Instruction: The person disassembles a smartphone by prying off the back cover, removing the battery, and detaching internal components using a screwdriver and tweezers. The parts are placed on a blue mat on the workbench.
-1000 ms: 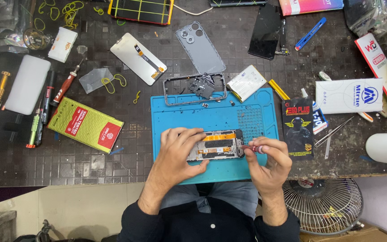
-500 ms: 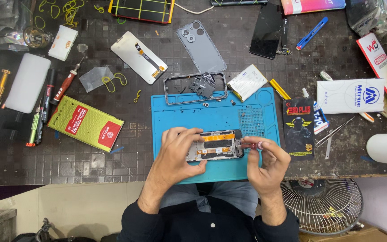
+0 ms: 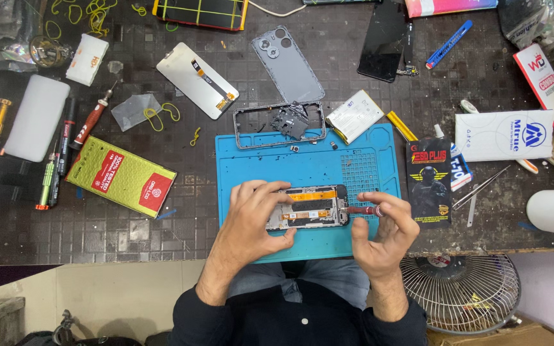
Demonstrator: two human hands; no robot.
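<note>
Nearby, frame (image 3: 279,125) and battery (image 3: 354,116) crowd the mat (image 3: 367,166).

Matt blue rubbery mat (image 3: 302,163)

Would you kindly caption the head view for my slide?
Left hand steadies an opened phone on a blue mat; right hand applies a red screwdriver.

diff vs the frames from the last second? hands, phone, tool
Almost nothing changed. The left hand still pins the opened phone on the blue mat; the right hand still holds the red screwdriver at the phone's right end, its fingers shifted only slightly. Phone, mat and loose parts lie where they were.
</note>
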